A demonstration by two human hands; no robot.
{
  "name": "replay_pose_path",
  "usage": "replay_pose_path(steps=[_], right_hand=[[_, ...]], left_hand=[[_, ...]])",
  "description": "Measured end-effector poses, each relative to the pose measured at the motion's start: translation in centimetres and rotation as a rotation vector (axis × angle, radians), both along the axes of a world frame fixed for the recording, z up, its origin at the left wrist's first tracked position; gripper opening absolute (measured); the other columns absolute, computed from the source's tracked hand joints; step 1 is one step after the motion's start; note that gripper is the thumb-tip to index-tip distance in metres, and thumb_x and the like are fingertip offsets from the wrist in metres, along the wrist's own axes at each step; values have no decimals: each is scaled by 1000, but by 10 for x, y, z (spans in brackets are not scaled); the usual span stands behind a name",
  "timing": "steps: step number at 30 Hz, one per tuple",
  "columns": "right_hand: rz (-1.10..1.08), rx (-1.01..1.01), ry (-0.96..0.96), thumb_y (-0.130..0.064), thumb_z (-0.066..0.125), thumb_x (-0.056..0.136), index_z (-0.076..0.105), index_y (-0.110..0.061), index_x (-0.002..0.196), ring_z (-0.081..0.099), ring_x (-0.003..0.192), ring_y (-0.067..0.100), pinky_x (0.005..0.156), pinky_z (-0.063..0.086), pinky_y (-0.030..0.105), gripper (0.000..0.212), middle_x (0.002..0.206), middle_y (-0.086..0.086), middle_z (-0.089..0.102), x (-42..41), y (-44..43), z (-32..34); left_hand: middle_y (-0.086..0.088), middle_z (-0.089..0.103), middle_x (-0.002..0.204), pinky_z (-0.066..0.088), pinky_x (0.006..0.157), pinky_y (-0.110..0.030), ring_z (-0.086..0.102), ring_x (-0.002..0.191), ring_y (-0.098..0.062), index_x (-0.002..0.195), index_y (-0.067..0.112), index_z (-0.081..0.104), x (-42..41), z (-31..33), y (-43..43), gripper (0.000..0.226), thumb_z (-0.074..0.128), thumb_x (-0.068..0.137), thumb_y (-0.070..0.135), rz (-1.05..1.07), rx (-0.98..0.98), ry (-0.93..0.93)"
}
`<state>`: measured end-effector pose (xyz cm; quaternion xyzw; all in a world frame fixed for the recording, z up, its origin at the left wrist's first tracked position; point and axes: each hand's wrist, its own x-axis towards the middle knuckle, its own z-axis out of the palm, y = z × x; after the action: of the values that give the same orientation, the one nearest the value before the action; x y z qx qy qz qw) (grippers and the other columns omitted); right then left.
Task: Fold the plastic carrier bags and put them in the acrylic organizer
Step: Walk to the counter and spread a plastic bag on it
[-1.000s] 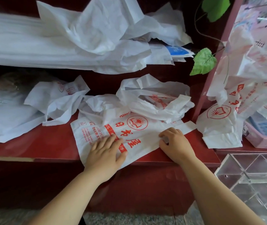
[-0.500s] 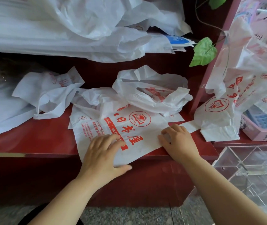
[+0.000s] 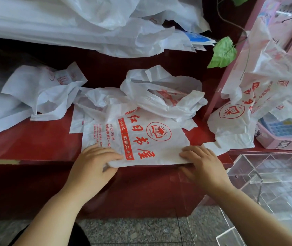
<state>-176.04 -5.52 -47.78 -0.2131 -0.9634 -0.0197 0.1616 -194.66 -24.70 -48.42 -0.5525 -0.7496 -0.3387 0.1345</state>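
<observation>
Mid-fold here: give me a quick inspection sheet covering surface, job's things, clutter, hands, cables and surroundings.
Surface: red shelf, partly covered by bags.
Job's things: printed bag flat at the front edge; acrylic organizer lower right, beside the shelf.
Clutter: crumpled bags behind the printed bag; bag pile on the upper level; pink box at right.
Hands: left hand and right hand each pinch the printed bag's near edge.
Cables: nothing seen.
Surroundings: green leaf; grey floor.

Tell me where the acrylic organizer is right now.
Head view, lower right: the acrylic organizer sits just right of the right hand, which pinches the printed carrier bag, and below the pink box.
</observation>
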Motion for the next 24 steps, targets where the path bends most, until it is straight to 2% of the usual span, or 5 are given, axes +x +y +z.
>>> replay_pose_path(steps=[7, 11, 15, 19, 24], right_hand=[[-17, -105, 42, -38, 62, 65, 71, -9, 91, 68, 91, 25, 71, 51, 31, 41, 101, 5, 70, -2, 5, -6], [-20, -271, 33, -42, 66, 79, 60, -13, 120, 44, 126, 16, 101, 29, 22, 51, 133, -2, 51, -7, 7, 4], [-83, -188, -85, -70, 35, 66, 42, -21, 136, 24, 139, 17, 113, 7, 29, 85, 147, -3, 33, -9, 7, 6], [35, 120, 159, -50, 43, 67, 46, -17, 121, 44, 113, 24, 103, 31, 37, 63, 121, 9, 60, -21, -21, -2], [17, 195, 168, -24, 61, 54, 70, -22, 75, 63, 61, 20, 50, 46, 25, 23, 74, -5, 68, -42, -50, -10]], left_hand=[[21, 56, 91, 39, 76, -20, 55, 91, -5, 92, 20, 68, -4, -1, -3, 18, 67, 74, 21, 99, 19, -272], [31, 61, 87, 41, 73, -6, 57, 84, 9, 76, 43, 57, -8, 5, -11, 16, 66, 63, 40, 17, 120, -369], [23, 64, 86, 45, 65, -17, 60, 77, -2, 83, 33, 62, -5, 4, -12, 25, 53, 68, 50, 35, 121, -304], [12, 68, 63, 44, 56, -23, 58, 78, -6, 65, 22, 73, 12, 9, -6, 29, 52, 73, 39, 81, 114, -65], [16, 68, 70, 46, 59, -17, 58, 80, -3, 78, 24, 74, 32, 9, 2, 26, 58, 71, 43, -89, 163, -36]])
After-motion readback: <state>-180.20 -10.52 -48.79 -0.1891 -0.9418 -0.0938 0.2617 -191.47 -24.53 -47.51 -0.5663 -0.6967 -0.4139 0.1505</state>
